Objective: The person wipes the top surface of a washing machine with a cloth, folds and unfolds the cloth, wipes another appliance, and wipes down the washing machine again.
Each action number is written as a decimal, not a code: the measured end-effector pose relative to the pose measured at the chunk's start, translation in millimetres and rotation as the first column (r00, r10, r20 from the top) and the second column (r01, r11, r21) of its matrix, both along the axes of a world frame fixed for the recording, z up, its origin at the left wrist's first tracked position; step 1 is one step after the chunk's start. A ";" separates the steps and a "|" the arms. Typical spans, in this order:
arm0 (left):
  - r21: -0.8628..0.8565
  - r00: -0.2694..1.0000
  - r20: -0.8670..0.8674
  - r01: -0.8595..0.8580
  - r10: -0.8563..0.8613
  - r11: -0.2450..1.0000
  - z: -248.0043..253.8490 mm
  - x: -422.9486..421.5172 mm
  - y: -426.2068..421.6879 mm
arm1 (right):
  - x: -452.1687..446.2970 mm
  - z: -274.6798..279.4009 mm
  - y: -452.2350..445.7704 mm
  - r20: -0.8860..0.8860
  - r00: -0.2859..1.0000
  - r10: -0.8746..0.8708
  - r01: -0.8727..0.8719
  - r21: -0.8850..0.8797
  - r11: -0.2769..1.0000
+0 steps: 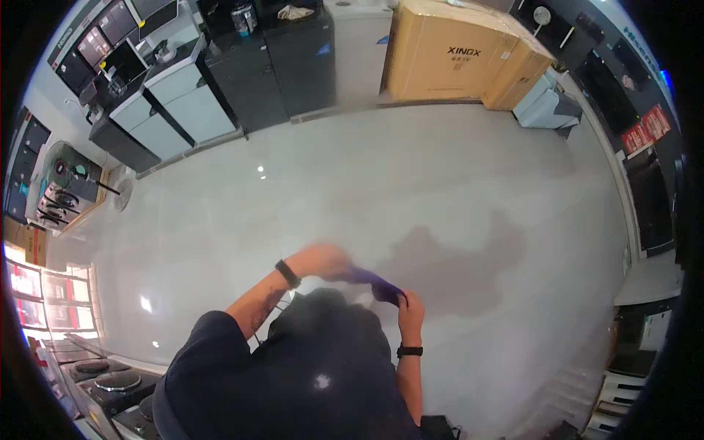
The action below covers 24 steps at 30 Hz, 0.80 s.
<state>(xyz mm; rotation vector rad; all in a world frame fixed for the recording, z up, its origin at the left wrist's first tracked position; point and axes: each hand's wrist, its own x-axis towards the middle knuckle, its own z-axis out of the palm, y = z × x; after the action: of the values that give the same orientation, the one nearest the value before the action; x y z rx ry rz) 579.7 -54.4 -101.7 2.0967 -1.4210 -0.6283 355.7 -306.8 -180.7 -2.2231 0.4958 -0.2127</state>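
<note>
Your right hand [411,312] pinches one end of a purple strip [386,290]; I can't tell whether your blurred left hand [327,260] grips the other.

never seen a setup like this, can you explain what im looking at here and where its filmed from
There is no machine here, just a person's two bare hands. The single picture comes from a camera worn on the head, looking forward and down, so the dark shirt fills the bottom. The right hand grips one end of a purple cloth. The left hand is at the other end, too blurred to show its grip. Beneath is a pale, shiny floor, with a big cardboard box at its far side.
</note>
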 end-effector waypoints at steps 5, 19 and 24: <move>0.003 0.988 -0.008 -0.154 0.154 0.988 37.0 28.2 -43.5 | 65.8 -4.2 -35.4 -0.013 0.997 -0.073 0.074 0.209 0.975; 0.001 0.841 0.067 -0.538 0.537 0.843 16.7 264.0 1.8 | 382.2 29.9 -94.1 -0.118 0.897 0.426 -0.430 -0.002 0.903; -0.028 0.847 0.046 -0.530 0.530 0.848 28.0 366.0 23.3 | 479.0 101.4 -100.4 -0.257 0.738 0.624 -0.628 0.074 0.774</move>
<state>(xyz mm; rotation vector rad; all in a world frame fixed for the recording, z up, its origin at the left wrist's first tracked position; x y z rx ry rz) 945.7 -31.1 -73.6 2.3627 -0.7914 -0.3357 834.6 -407.2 -79.2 -2.3125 -0.1482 0.4532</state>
